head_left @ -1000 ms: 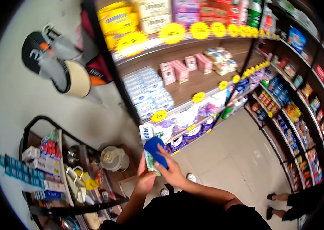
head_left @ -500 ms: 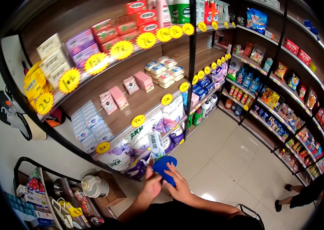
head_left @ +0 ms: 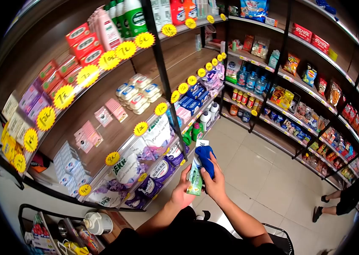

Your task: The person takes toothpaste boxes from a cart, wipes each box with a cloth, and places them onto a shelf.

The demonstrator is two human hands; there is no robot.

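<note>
While gripping a green-and-white carton [head_left: 194, 182] low on its left side with the left hand [head_left: 181, 195], presses a blue cloth [head_left: 205, 158] against its upper part with the right hand [head_left: 216, 182]. Has the left fingers curled in close around the carton, with the thumb at its edge; has the right fingers folded snugly over the cloth, with the thumb across its lower end. Cannot tell the reach of the fingertips behind. Holds the carton slightly tilted, in front of the body and over the tiled floor [head_left: 268, 199]. Shows its white end above the cloth and its green printed end below. Has, on the left, a wooden shelf unit [head_left: 103, 91] edged with yellow starburst price tags [head_left: 64, 97]. Has there purple-and-white bags [head_left: 128, 166] low down, light-blue-and-white packs [head_left: 70, 169], pink boxes [head_left: 115, 109] and stacked white packs [head_left: 138, 97] above them, and red boxes [head_left: 86, 46] on the upper shelf. Faces snack bags [head_left: 309, 75] farther right. Has a white lidded bucket [head_left: 98, 224] at lower left and another person [head_left: 351, 199], in black shorts, well apart at right.
</note>
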